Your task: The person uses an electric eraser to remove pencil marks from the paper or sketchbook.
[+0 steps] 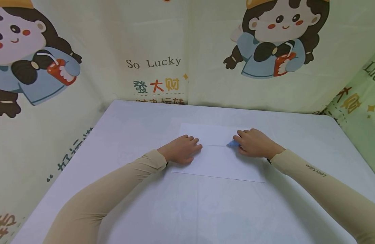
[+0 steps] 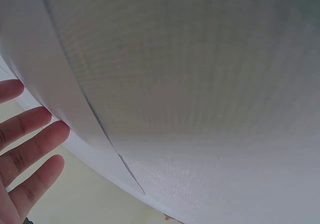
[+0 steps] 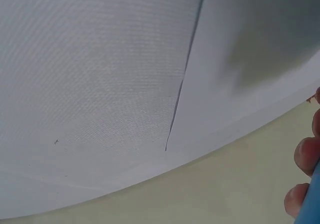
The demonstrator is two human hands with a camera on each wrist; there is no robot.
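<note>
Our left hand (image 1: 182,149) rests, fingers spread, on the white sheet (image 1: 218,166), and our right hand (image 1: 257,143) grips a blue tool (image 1: 233,144), its tip at the right end of a faint line (image 1: 215,145) near the sheet's middle. We judge the sheet could slip and skew the line if our left hand pressed too lightly.

This looks like a small table space closed in by hanging cloth (image 1: 212,91), though whether inside a home or a studio cannot be told. The pale cloth fills the top and both sides of the head view, with cartoon figures (image 1: 256,61) at upper left and upper right and "So Lucky" lettering (image 1: 154,62) near top centre. A white table (image 1: 138,125) spreads across the lower middle
</note>
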